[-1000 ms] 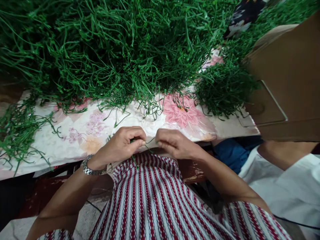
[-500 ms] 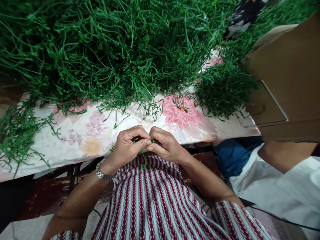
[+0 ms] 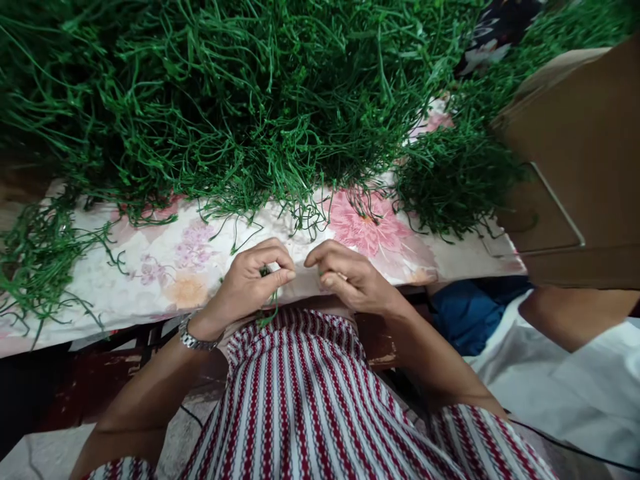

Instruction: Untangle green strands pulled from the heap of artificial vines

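While the left hand (image 3: 253, 280) is curled nearly shut just in front of the table edge, a thin green stem (image 3: 273, 308) is pinched between its thumb and forefinger, with the loose end left hanging toward the striped garment (image 3: 305, 393) below. A metal watch (image 3: 193, 339) is worn on that wrist. The right hand (image 3: 350, 277) is held just beside it, fingers loosely bent and not quite touching the left; whether anything is gripped in it cannot be told from this view, since nothing green is seen between its fingertips.

The stem is judged to be very light, soft and springy, more like flexible plastic strand than anything stiff; it is likely to bend and slip rather than break, so a pinch close to its upper end, where it is already held, is judged the surest hold. Behind the hands a great heap of green stems (image 3: 240, 100) is piled across the floral cloth (image 3: 190, 257), its loose tips trailing almost to the near edge, so strands could easily be snagged or dragged off. A narrow strip of bare cloth is left between heap and hands. To the right, room is bounded by a brown cardboard box (image 3: 580, 167) and by another person's arm (image 3: 575, 313) over white fabric (image 3: 575, 387); to the left, more strands spill over the cloth's edge
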The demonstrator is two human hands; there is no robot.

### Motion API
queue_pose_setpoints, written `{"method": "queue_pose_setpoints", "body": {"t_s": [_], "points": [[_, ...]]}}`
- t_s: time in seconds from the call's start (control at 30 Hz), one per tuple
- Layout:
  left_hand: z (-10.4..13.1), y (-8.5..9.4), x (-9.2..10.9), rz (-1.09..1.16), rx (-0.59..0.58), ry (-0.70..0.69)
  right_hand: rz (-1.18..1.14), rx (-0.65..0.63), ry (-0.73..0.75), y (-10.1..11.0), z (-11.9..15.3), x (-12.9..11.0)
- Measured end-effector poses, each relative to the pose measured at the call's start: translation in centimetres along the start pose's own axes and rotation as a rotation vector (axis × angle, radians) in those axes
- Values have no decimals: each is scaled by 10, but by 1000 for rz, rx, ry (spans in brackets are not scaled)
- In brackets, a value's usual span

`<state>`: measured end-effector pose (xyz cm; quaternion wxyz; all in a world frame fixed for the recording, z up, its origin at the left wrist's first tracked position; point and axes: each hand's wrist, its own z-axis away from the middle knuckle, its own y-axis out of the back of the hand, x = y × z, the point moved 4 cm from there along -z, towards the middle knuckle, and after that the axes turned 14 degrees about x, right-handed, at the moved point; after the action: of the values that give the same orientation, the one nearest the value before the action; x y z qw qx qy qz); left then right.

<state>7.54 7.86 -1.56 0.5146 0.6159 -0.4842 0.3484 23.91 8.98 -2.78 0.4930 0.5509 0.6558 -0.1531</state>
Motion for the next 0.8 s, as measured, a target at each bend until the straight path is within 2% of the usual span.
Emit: {"method": "queue_pose_setpoints", "body": {"t_s": [0.1,0.17,0.23,0.37,0.5,0.57,0.7,0.73,0.8], "points": [[-4,-5,-4,11,67,25,-84,217,-212,-2,0,11],[-4,-8,-4,36,93,51,-125,280,-306,-12,2,15],[-3,-8,-3,78,139,68,-169,304,-338,-22,3,15],[-1,-8,-2,119,229,48,-218,265,-379,-38,3,11],[0,-9,-7,160,177,101,-175,215,-412,-43,3,7],[2,-5,-8,134,190,99,-148,201,-412,-41,3,5],[12,15,-1,-134,419,-59,-113,195,-413,-35,2,5],[15,18,2,-223,426,-110,-113,191,-410,-33,2,5],[21,17,6,-367,322,-201,-125,175,-403,-33,1,6]]}}
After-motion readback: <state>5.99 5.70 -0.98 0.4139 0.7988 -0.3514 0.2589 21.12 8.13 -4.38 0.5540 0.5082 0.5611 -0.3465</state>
